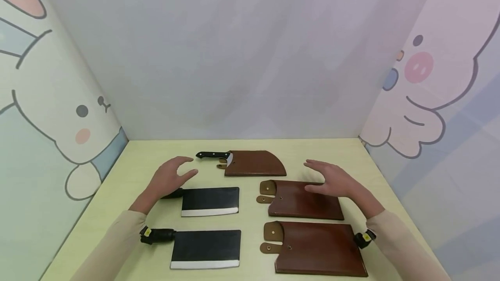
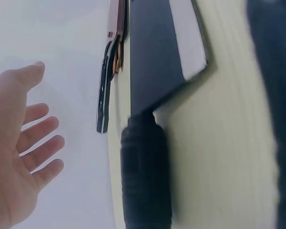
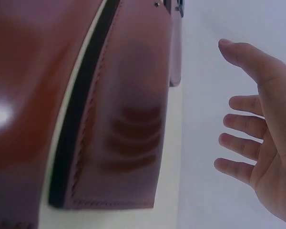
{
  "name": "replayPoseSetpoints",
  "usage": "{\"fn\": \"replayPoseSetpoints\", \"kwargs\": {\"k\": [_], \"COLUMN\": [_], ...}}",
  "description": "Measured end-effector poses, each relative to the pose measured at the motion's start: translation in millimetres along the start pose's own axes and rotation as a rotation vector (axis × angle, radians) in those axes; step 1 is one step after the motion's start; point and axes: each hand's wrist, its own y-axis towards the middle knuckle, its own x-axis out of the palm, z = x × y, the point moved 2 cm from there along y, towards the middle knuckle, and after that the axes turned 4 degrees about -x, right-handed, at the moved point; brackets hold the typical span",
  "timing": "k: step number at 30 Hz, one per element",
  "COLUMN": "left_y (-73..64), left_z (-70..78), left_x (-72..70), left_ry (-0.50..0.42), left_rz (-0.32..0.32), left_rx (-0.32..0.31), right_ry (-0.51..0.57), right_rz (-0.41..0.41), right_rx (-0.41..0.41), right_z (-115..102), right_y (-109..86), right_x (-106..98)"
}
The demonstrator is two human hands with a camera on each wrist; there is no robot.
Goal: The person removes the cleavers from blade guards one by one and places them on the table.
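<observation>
My left hand (image 1: 169, 178) hovers with spread, relaxed fingers above the handle of a black-bladed cleaver (image 1: 210, 200). A second cleaver (image 1: 206, 248) lies nearer me, its black handle to the left. On the right, my right hand (image 1: 333, 179) is held over a brown leather knife sheath (image 1: 304, 203), its fingers loosely extended and holding nothing. Another brown sheath (image 1: 320, 248) lies in front of that one, its strap unfastened. At the back, a knife with a black riveted handle (image 1: 212, 155) sits in a third leather sheath (image 1: 255, 163).
All of this lies flat on a pale wooden table (image 1: 156, 148). A grey-white wall (image 1: 242, 64) rises behind it. Side panels with a cartoon rabbit (image 1: 58, 112) and a cartoon pig (image 1: 433, 94) stand left and right.
</observation>
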Motion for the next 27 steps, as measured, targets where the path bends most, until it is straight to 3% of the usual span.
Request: {"fn": "replayPoseSetpoints", "kwargs": {"k": [9,18,27], "left_y": [23.4,42.9,58.1], "left_z": [9.2,-1.7,-13.6], "left_x": [15.5,24.6,41.8], "left_ry": [0.001,-0.035,-0.085], "left_rz": [-0.012,-0.037,-0.072], "left_rx": [0.040,0.035,0.018], "right_ry": [0.024,0.038,0.101], "right_rz": [0.051,0.057,0.041], "right_rx": [0.000,-0.032,0.003], "right_z": [-14,-20,-16], "right_y": [32.6,64.5,90.0], "right_x": [1,10,29]}}
